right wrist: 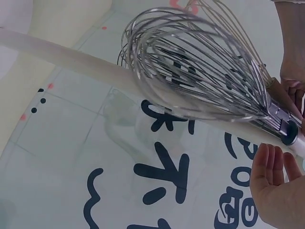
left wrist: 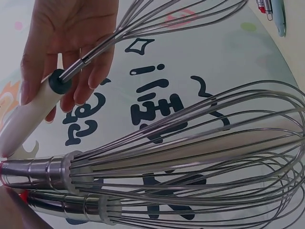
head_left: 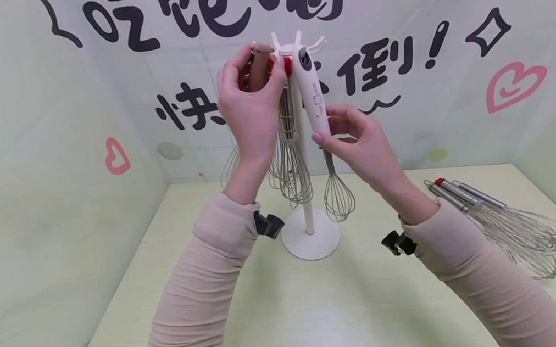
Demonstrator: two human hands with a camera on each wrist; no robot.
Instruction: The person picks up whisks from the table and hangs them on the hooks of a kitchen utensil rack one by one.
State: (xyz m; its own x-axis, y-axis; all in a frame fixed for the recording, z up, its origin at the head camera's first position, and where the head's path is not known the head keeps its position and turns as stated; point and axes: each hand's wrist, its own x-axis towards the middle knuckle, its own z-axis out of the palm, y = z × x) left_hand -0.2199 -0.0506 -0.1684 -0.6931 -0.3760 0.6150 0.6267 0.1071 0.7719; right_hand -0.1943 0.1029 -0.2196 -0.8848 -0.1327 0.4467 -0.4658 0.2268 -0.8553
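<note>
My right hand (head_left: 364,141) pinches the lower end of a white-handled whisk (head_left: 311,90) between thumb and fingers. The dark hole at the top of its handle is right at an arm of the white rack (head_left: 304,165), and its wires hang down. My left hand (head_left: 252,107) is up by the rack's top, fingers curled about a brown-handled whisk (head_left: 260,67). Its thumb lies against the red top of a steel-handled whisk (head_left: 285,109). In the left wrist view, two steel-handled whisks (left wrist: 38,174) hang side by side below the white one.
Several more whisks (head_left: 500,220) lie in a pile on the table (head_left: 310,314) at right. The rack stands on a round white base (head_left: 312,247). Close behind it is a printed backdrop (head_left: 407,2) with large black characters.
</note>
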